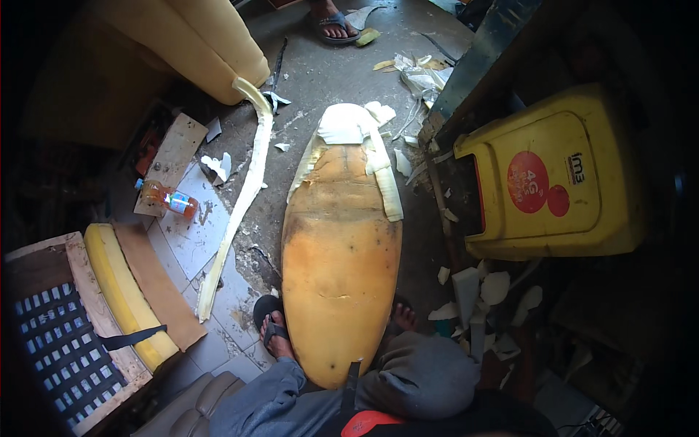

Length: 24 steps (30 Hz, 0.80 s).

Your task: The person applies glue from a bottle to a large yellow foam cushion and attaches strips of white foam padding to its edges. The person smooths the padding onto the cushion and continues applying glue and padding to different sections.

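Neither of my hands shows in the head view. Between my legs lies a long orange-brown foam pad (340, 262), shaped like a motorcycle seat, its near end close to my body. A white foam block (342, 124) covers its far tip. Paler foam strips run along the pad's far sides, the right one (387, 186) being thicker. Dark stains and a crease mark the pad's surface. A narrow black strap (353, 382) shows at its near end. To the left, a long thin cream foam strip (251, 175) stretches across the floor.
On the left are a bottle of amber liquid (175, 202), a webbed wooden frame (76, 269) and a yellow foam bar (125, 295). A yellow plastic chair (582, 138) stands right. Foam scraps (495, 288) litter the floor. Another person's sandalled foot (336, 28) is at the far end.
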Motion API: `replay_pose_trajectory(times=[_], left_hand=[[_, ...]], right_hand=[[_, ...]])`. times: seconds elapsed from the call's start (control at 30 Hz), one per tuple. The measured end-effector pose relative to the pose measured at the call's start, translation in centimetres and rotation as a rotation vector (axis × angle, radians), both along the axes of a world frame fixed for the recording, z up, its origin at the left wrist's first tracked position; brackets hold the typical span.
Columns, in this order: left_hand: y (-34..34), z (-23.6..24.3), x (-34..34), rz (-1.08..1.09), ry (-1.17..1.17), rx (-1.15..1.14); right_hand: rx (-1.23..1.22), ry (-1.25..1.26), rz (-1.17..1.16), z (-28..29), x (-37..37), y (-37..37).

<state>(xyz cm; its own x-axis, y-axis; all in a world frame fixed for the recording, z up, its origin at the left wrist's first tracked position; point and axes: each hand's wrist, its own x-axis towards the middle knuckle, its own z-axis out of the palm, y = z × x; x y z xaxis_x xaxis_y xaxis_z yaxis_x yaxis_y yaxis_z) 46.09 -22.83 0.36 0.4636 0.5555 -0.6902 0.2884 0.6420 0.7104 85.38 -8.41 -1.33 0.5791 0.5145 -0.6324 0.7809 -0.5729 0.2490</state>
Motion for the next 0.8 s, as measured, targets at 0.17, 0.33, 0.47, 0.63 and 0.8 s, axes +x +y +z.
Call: replay_pose_trajectory(times=[0.17, 0.33, 0.47, 0.63, 0.8], left_hand=[[1.2, -0.3, 0.2, 0.030, -0.032, -0.005], [1.5, -1.5, -5.3, 0.170, 0.066, 0.016], [-1.2, -4.8, -15.4, 0.398, 0.429, 0.017], [-5.6, -6.9, -29.0, 0.641, 0.929, -0.096], [-6.3, -8.7, -33.3, 0.671, 0.965, -0.174]], right_hand=[[-0.335, 0.329, 0.386, 4.5, -5.0, 6.8], [-0.347, 0.602, 0.543, 11.9, -18.9, 14.3], [-0.180, 0.682, 0.508, 14.4, -23.3, 16.7], [0.060, 0.951, 0.429, 12.5, -31.5, 18.9], [0.143, 0.944, 0.500, 11.6, -35.0, 18.6]])
